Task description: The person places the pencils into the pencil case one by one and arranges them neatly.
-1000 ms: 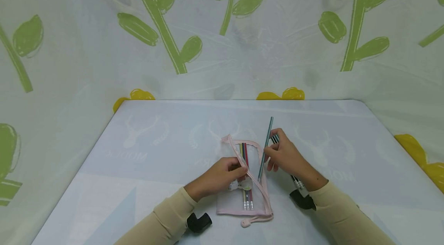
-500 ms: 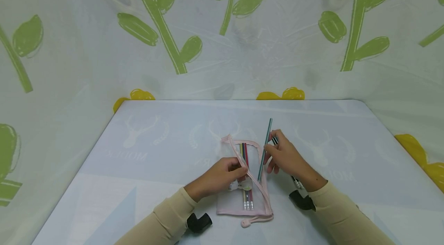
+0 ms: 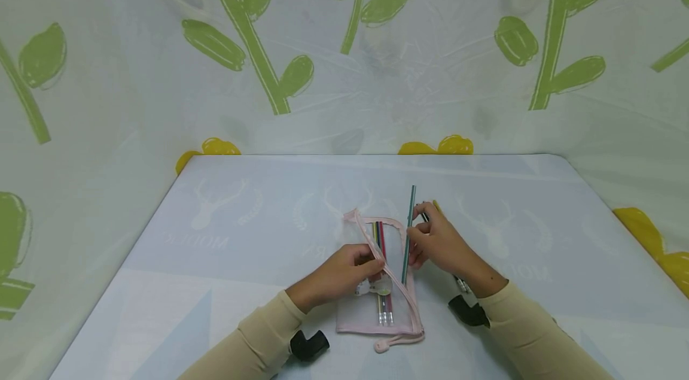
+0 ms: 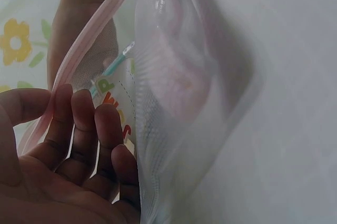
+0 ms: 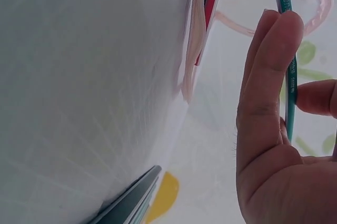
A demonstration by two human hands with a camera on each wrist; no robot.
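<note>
My left hand point(image 3: 344, 269) pinches the zipper edge of a pink-trimmed mesh pencil pouch point(image 3: 355, 315) between thumb and fingers; its mouth gapes to the right. Several pencils point(image 3: 384, 312), with yellow, blue and red among them, lie inside the pouch. In my right hand point(image 3: 437, 242) a teal pencil point(image 3: 411, 203) is pinched near its middle, tilted, with its lower end within the pouch's mouth. The right wrist view shows thumb and fingers on either side of this pencil point(image 5: 290, 76). Printed coloured letters point(image 4: 113, 103) show through the opening in the left wrist view.
More dark pencils point(image 3: 461, 282) lie on the table under my right hand, partly hidden by it; their ends point(image 5: 129, 197) show in the right wrist view. A pink zipper pull point(image 3: 383, 345) hangs off the pouch's near corner. The white table point(image 3: 215, 308) meets a flower-patterned curtain point(image 3: 430, 87).
My right hand has shifted slightly left with the teal pencil, which now stands more upright. A yellow tip has come into sight behind that hand. The left hand and pouch have stayed put.
</note>
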